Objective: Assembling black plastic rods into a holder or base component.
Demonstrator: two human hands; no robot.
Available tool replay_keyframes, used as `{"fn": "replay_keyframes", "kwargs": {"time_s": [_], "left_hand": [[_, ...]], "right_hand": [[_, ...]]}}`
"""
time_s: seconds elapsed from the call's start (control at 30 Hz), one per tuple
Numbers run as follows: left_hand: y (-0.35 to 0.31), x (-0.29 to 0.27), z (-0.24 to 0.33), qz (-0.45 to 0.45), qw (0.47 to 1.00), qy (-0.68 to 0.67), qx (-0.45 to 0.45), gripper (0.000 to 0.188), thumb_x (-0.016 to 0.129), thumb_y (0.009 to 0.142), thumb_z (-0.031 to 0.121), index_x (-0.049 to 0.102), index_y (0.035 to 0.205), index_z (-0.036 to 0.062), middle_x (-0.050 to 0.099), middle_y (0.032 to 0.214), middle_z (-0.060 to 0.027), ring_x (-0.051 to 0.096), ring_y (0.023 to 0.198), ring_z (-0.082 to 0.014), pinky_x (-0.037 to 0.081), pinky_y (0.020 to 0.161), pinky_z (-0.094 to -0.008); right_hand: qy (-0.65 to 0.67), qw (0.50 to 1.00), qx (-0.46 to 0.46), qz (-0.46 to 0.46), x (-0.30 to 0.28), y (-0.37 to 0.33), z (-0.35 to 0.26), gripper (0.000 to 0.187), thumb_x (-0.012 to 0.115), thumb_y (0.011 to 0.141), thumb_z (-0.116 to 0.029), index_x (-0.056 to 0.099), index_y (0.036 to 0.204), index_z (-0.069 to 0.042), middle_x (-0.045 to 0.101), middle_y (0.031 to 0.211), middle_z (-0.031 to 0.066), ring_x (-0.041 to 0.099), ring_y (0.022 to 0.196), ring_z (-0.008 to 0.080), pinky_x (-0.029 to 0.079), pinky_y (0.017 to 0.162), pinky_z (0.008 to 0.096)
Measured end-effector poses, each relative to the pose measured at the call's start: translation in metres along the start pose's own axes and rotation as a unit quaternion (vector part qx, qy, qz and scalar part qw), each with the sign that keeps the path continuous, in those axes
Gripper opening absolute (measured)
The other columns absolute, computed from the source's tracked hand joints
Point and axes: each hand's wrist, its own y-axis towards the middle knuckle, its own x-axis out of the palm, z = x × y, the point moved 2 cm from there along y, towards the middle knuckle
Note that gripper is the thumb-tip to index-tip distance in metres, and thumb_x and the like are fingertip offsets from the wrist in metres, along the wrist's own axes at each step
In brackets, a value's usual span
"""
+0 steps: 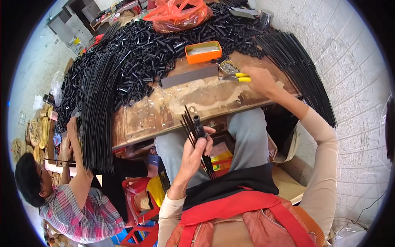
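Above my lap, my left hand (194, 150) is closed round several thin black rods (187, 123) and a black tubular fitting (198, 125), whose open end points up toward the table. My right hand (262, 82) grips yellow-handled pliers (243, 77) over the tabletop. The jaws of the pliers reach to the near edge of a small tin (221, 67) filled with tiny metal pieces. Whether they pinch a piece is too small to tell. A flat grey strip (189, 77) lies on the wood left of the tin.
The worn wooden table (140, 127) bears a big heap of black tubular parts (144, 61), an orange box (204, 57) and a red plastic bag (179, 18). Long black rods hang over its edge in a left bundle (98, 111) and a right bundle (302, 70). A co-worker (82, 206) sits at left.
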Motion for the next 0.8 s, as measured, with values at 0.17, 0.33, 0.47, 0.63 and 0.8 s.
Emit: {"fn": "replay_keyframes", "kwargs": {"time_s": [0.17,0.33,0.47,0.63,0.8], "left_hand": [[0.01,-0.001,-0.006,-0.003,1.0,-0.022,-0.01,0.042,0.047,0.101,0.035,0.048,0.117,-0.0048,0.043,0.072,-0.0006,0.04,0.061,-0.0092,0.035,0.057,-0.0243],[0.011,-0.007,-0.007,0.011,0.999,-0.029,-0.01,0.041,0.048,0.101,0.034,0.049,0.114,-0.0044,0.043,0.072,-0.0008,0.039,0.061,-0.0087,0.034,0.056,-0.0244],[0.007,-0.003,-0.004,0.007,0.999,-0.036,-0.002,0.039,0.047,0.101,0.034,0.049,0.113,-0.0039,0.042,0.071,-0.0004,0.039,0.061,-0.0083,0.034,0.056,-0.0242],[0.002,0.009,-0.001,-0.007,1.0,-0.028,0.006,0.039,0.048,0.101,0.034,0.05,0.112,-0.0033,0.042,0.071,0.0003,0.038,0.06,-0.0081,0.033,0.055,-0.0239],[-0.016,0.011,0.003,-0.004,1.0,-0.022,0.02,0.039,0.049,0.101,0.034,0.051,0.113,-0.0024,0.042,0.072,0.0003,0.039,0.061,-0.0084,0.034,0.056,-0.024]], "right_hand": [[-0.11,0.991,-0.052,-0.062,0.035,0.048,0.034,0.013,0.059,0.078,-0.013,0.064,0.089,-0.008,0.066,0.081,0.0134,0.065,0.08,0.0353,0.051,0.067,0.0461],[-0.109,0.992,-0.033,-0.053,0.044,0.066,0.035,0.014,0.059,0.079,-0.016,0.065,0.088,-0.007,0.067,0.081,0.0145,0.065,0.08,0.0354,0.051,0.067,0.0467],[0.025,0.995,0.08,-0.049,0.032,0.068,0.046,0.023,0.063,0.084,-0.026,0.065,0.091,-0.004,0.067,0.08,0.0164,0.065,0.078,0.0348,0.049,0.065,0.0443],[0.202,0.97,0.134,0.009,0.027,0.074,0.069,0.025,0.067,0.086,-0.027,0.064,0.092,-0.003,0.061,0.068,0.0096,0.059,0.062,0.0213,0.046,0.06,0.035],[0.491,0.839,0.235,-0.018,0.012,0.061,0.031,0.014,0.066,0.088,-0.012,0.065,0.096,-0.001,0.058,0.071,0.0004,0.055,0.064,0.009,0.044,0.057,0.025]]}}
